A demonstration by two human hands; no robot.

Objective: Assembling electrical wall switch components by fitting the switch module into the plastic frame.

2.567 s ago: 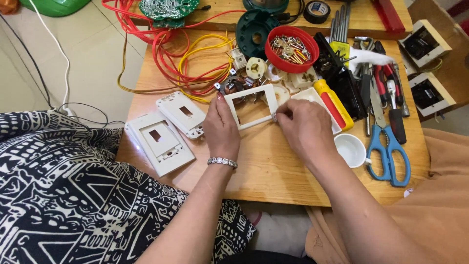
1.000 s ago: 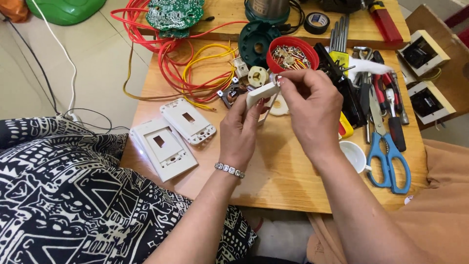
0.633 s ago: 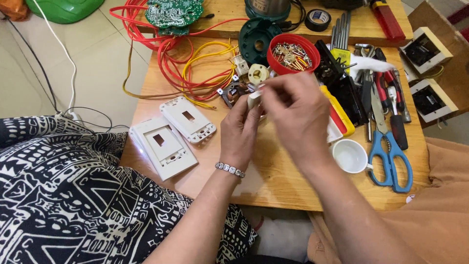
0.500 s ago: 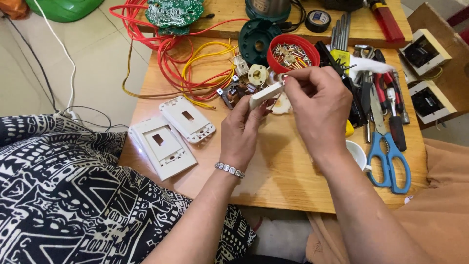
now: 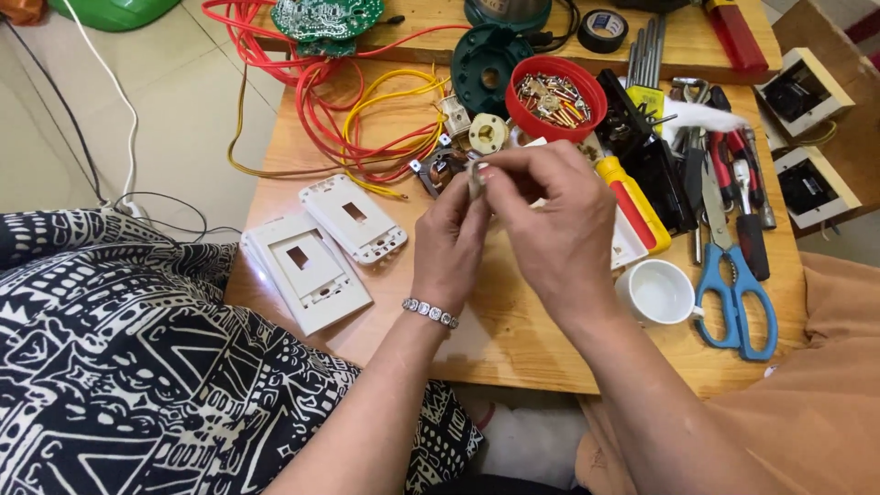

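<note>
Above the middle of the wooden desk (image 5: pixel 513 339), a person is holding a small white plastic part (image 5: pixel 476 180) edge-on to the camera, its long axis running roughly up and down. The left hand (image 5: pixel 449 240) is gripping it from below, fingers pressed together around its lower end; the right hand (image 5: pixel 550 215) is coming at it from the right, thumb and forefinger pinching its upper edge. Both grips are touching the part, so neither hand is nearer. What exactly the fingertips are working on the edge is too small to tell. Two white switch plates (image 5: pixel 325 243) are lying flat to the left, well apart from the hands. A red bowl of screws (image 5: pixel 555 96) is sitting just beyond the part, and blue scissors (image 5: pixel 735 293) are lying to the right.
</note>
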